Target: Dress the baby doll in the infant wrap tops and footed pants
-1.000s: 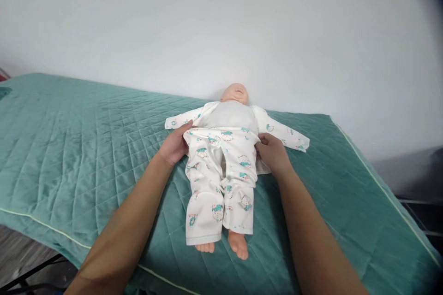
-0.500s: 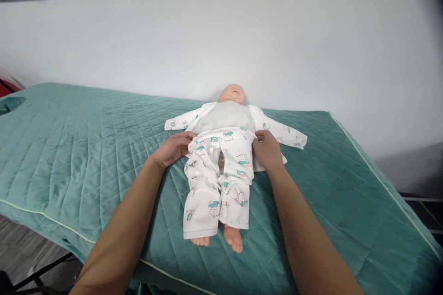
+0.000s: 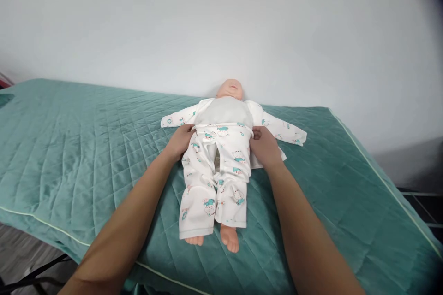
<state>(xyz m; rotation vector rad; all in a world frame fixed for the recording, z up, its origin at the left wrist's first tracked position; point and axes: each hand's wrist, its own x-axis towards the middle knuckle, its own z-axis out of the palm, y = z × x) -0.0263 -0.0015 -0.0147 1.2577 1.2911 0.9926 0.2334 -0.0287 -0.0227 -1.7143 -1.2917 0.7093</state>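
On a green quilted bedspread [image 3: 104,147], right up near a white wall [image 3: 221,32], there's a baby doll [image 3: 224,111] lying on its back, head end by the wall and feet [image 3: 230,238] pointing at the person. It's in a white jacket [image 3: 285,128] with a little cartoon print, spread open at the front so the plain pale grey chest shows, sleeves angled out to both sides. White trousers [image 3: 200,170] in the same sort of print are on its legs, with the waistband up across the belly and an open gap at the crotch. One foot is mostly out past its cuff, while just the toes peek from the other.

Both hands are at the waistband, one per side. The left hand [image 3: 182,139] is curled in, nearly closed, with the edge of the trousers between thumb and fingers; some of its fingertips are hidden, so can't tell how firm that hold is. Pretty much the same with the right hand [image 3: 266,146]: fingers bent round, barely open, gripping the opposite edge. A loose flap of the jacket lies on the bedspread just beside that one. Down at the lower left you get a bit of grey floor [image 3: 14,244].
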